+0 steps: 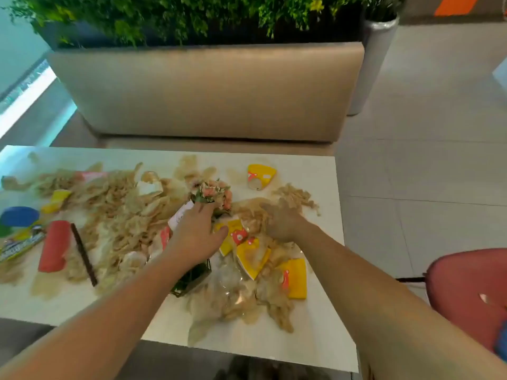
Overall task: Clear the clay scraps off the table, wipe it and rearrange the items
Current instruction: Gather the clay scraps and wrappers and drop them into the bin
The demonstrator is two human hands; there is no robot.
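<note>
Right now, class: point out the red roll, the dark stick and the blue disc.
red roll (53, 246): head view, middle of its side.
dark stick (83, 254): head view, mid-length.
blue disc (19, 216): head view, centre of top.
</note>
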